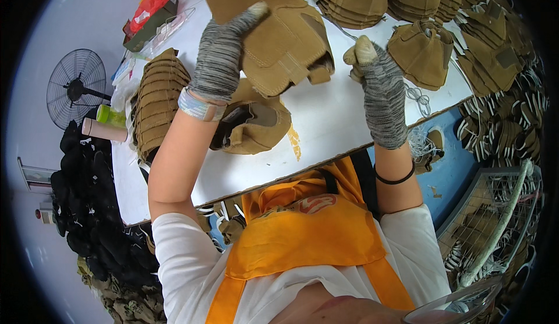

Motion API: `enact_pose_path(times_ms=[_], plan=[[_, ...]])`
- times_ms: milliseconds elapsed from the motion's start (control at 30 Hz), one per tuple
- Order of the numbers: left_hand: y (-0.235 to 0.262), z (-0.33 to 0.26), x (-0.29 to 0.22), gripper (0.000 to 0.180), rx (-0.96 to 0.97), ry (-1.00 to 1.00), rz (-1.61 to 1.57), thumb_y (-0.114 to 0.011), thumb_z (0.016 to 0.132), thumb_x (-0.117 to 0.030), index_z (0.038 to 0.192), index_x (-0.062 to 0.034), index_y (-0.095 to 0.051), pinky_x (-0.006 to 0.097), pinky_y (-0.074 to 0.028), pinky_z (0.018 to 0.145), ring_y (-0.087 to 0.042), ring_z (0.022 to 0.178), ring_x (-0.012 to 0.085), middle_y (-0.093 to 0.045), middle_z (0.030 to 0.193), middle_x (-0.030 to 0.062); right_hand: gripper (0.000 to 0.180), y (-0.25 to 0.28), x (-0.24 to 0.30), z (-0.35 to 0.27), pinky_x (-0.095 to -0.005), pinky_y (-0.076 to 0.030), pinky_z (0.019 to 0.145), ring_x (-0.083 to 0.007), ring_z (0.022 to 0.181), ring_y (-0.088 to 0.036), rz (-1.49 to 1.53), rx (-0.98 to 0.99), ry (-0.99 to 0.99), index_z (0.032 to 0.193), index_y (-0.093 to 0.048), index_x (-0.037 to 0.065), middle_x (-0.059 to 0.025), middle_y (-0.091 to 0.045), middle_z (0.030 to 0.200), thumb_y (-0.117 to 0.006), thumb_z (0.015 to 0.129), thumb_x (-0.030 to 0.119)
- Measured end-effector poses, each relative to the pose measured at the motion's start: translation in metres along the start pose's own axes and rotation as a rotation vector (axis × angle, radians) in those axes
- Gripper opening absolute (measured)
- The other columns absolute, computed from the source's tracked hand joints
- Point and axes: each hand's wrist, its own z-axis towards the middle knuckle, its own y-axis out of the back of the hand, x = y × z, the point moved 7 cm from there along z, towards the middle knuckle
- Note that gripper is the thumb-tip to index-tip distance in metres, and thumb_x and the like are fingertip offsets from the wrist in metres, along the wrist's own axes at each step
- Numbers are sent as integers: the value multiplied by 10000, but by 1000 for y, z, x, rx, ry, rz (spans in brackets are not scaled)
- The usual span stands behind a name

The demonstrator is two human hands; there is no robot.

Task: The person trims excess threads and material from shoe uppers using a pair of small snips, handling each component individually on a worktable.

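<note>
White bench runs across the middle of the view, blue floor to the right of it, pale floor to the left with a black standing fan. The picture bends hard toward its rim, so the far corners are dark and hard to read.

The tan suede shoe upper held up over the bench is cut off at the top edge; its upper part cannot be seen. The left hand, in a grey knit glove, is closed on the left side of the upper, the thumb pressed across its face. The right hand, in the same kind of glove, sits just right of the upper with fingers curled; it pinches a small tan bit at the thumb, and whether this piece joins the upper cannot be told.

Below the left wrist, partly hidden by the forearm, another tan upper lies on the bench. A ribbed stack of tan pieces stands at the bench's left end. More stacked uppers fill the far side, and a single one lies beyond the right hand. A box with red plastic sits at the far left corner. Black pieces are heaped on the floor at left. A wire basket stands at lower right. An orange apron covers the person's front.
</note>
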Motion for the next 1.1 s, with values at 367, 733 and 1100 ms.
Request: enact_pose_path(times_ms=[367,733,1100], plan=[[5,1,3,361,73,42,-209,-659,853,-205,1131,9,-575,305,-564,751,-663,859,205,-652,1014,110,334,-52,-3,-29,-257,-488,742,-137,773,-595,337,378,-88,1004,-623,-13,-66,-647,817,-560,933,307],[-5,-12,15,332,110,380,-378,-651,870,-297,1090,-54,-601,338,-547,731,-637,833,201,-663,927,83,312,-55,6,-33,-280,-482,814,-153,863,-599,332,466,-5,1078,-619,-12,-75,-643,907,-564,933,260],[9,8,14,396,222,278,-613,-620,890,-304,1168,-32,-544,390,-544,830,-632,947,247,-644,1036,123,315,-47,-7,-36,-277,-482,815,-150,858,-609,170,493,100,1098,-591,-22,-84,-648,953,-570,927,241]])
